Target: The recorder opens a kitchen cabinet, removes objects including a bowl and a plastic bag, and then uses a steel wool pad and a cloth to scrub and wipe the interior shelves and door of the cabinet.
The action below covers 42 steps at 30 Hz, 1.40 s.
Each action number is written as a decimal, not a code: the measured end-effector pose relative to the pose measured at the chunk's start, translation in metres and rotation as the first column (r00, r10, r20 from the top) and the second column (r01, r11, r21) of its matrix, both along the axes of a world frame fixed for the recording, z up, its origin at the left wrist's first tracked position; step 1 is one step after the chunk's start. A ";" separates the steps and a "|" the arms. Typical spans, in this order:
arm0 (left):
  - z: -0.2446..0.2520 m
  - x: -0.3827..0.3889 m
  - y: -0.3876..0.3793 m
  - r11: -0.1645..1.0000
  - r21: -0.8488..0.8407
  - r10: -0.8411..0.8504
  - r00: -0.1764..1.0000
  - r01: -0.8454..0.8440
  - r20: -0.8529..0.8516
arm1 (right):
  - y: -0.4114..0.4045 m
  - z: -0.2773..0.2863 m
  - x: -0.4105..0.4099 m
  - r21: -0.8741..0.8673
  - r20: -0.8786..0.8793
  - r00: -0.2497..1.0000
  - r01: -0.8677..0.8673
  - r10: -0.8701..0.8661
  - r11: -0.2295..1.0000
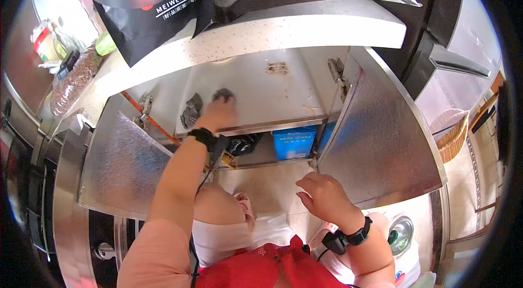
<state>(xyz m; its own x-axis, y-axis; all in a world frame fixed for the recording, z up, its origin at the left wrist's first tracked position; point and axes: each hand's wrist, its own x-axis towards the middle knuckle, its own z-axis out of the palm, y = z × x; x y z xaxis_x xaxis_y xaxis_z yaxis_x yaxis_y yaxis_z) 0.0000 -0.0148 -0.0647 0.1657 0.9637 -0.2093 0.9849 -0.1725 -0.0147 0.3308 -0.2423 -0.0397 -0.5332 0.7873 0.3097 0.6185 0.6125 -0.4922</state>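
My left hand (220, 113) reaches into an open under-counter cabinet and presses a dark grey wad (223, 94) onto the white shelf (253, 94). The hand is blurred, and I cannot tell if the wad is a rag or a scouring pad. Left of it lies a crumpled grey cloth (191, 110). Brown residue (277, 68) marks the back right of the shelf, with small pale scraps (311, 108) near its front. My right hand (327, 198) hovers before the cabinet, above my lap, with nothing in it and fingers slightly bent and apart.
Both metal-faced doors, left (126, 161) and right (380, 137), stand open around me. A blue box (294, 143) and a black plastic bag (244, 143) sit below the shelf. Black packages (151, 30) overhang the white countertop (294, 30). A glass bowl (400, 234) is at lower right.
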 end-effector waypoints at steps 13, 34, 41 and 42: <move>-0.098 -0.148 0.094 0.982 0.170 -0.057 0.991 0.078 -0.124 | 0.007 -0.001 -0.020 0.031 -0.033 0.998 -0.053 0.054 0.998; 0.013 0.014 0.058 0.966 -0.055 -0.243 0.960 0.253 0.143 | 0.001 0.000 -0.013 -0.022 0.095 0.992 -0.075 0.077 0.997; 0.025 0.045 0.116 0.990 -0.132 -0.035 0.988 0.055 0.151 | -0.011 0.006 -0.002 -0.028 0.073 0.993 -0.092 0.094 0.995; 0.022 0.063 0.121 0.989 -0.134 -0.032 0.985 0.055 0.168 | -0.008 0.005 -0.001 -0.024 0.074 0.993 -0.089 0.090 0.996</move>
